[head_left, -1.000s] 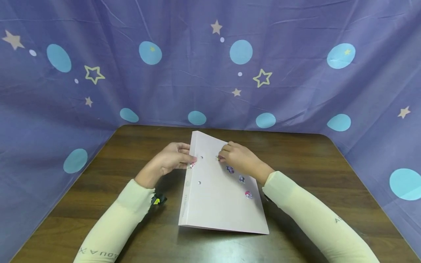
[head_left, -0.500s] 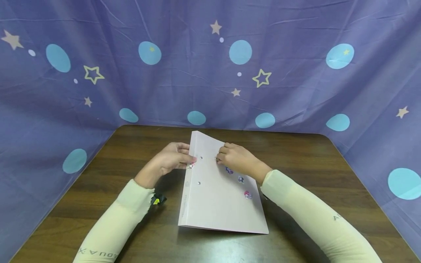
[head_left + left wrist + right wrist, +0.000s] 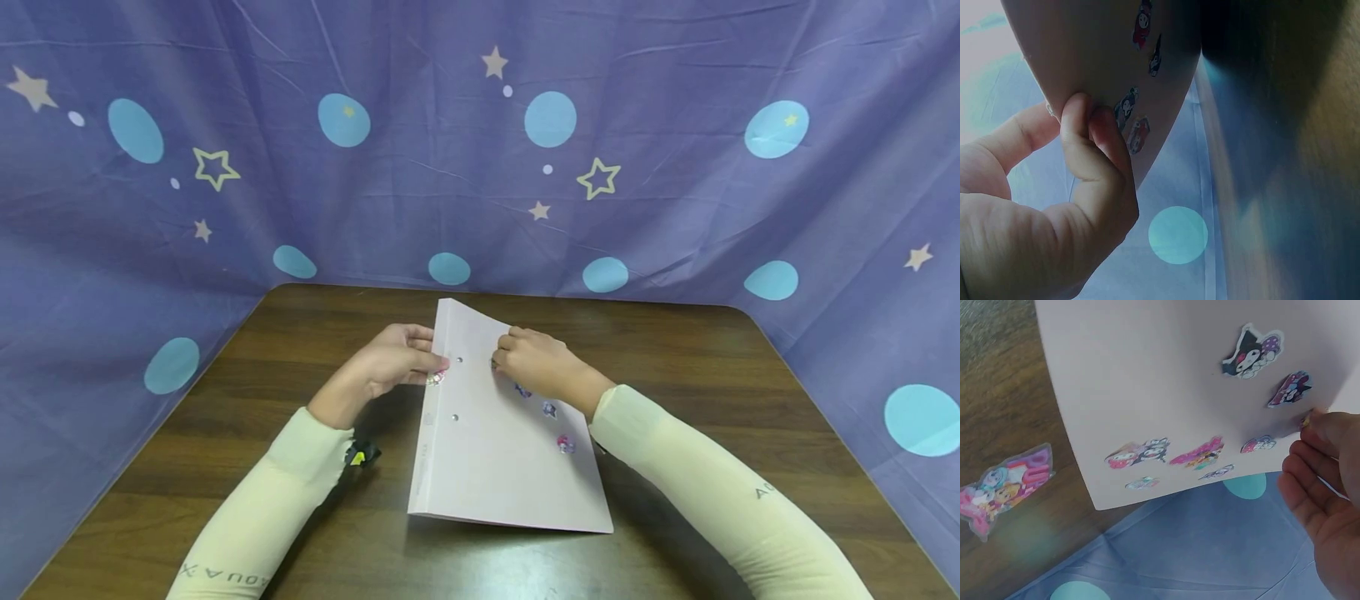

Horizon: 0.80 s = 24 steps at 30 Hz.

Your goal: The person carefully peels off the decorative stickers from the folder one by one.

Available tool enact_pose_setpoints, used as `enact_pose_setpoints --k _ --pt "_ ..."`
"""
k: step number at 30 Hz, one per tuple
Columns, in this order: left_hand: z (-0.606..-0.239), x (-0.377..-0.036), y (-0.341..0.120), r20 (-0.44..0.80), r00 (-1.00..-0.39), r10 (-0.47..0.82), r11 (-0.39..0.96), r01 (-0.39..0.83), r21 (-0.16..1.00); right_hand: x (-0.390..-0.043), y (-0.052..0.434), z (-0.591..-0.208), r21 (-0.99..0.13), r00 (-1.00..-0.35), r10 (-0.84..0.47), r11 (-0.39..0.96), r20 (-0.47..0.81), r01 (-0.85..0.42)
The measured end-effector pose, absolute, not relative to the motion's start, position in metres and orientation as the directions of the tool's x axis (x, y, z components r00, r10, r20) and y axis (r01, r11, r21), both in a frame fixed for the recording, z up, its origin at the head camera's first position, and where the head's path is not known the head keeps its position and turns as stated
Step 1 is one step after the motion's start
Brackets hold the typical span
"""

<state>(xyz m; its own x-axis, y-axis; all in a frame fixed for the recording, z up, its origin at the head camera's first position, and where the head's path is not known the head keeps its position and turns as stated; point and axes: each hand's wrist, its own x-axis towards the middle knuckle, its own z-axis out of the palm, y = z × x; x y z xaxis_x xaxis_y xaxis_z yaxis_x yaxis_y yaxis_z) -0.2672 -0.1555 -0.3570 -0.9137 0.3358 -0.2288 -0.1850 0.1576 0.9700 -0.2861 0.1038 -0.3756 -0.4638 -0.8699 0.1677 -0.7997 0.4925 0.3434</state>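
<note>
A white file folder (image 3: 502, 450) stands tilted above the table, its spine to the left. My left hand (image 3: 390, 362) grips the spine edge, thumb on the front and fingers behind, by a small sticker (image 3: 437, 377). Curled fingers of my right hand (image 3: 536, 362) meet at the upper front cover. In the right wrist view its thumb and a finger pinch a small colourful sticker (image 3: 1305, 422) at the cover; most of it is hidden. Beside it are a cartoon sticker (image 3: 1291, 389) and a black-hooded character sticker (image 3: 1252, 353).
More stickers (image 3: 1197, 454) sit near the folder's far edge. The other cover bears stickers (image 3: 1138, 134) too. A larger, clear-edged colourful sticker piece (image 3: 1010, 487) lies on the wooden table (image 3: 322, 533). A small black object with a yellow patch (image 3: 363, 455) shows by the left wrist. Patterned cloth (image 3: 480, 167) hangs behind.
My right hand has shifted slightly left across the cover, and the yellowish sticker at its fingertips is now mostly covered. The left hand and folder have stayed in place.
</note>
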Motion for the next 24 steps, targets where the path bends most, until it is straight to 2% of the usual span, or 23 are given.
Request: enact_pose_setpoints --k 5,11,24 --pt "-0.357 -0.2672 -0.1551 -0.231 -0.915 0.332 0.161 -0.186 0.969 -0.2827 0.1036 -0.3743 0.36 -0.486 -0.855 0.518 0.18 -0.776" --pt "-0.3546 -0.2653 -0.1555 -0.233 -0.914 0.331 0.163 -0.188 0.969 -0.2828 0.1017 -0.3755 0.355 -0.469 -0.857 0.516 0.215 -0.78" --pt "-0.3566 -0.2678 -0.1558 -0.233 -0.916 0.325 0.163 -0.189 0.968 -0.2842 0.1069 -0.371 0.345 -0.481 -0.848 0.53 0.221 -0.775"
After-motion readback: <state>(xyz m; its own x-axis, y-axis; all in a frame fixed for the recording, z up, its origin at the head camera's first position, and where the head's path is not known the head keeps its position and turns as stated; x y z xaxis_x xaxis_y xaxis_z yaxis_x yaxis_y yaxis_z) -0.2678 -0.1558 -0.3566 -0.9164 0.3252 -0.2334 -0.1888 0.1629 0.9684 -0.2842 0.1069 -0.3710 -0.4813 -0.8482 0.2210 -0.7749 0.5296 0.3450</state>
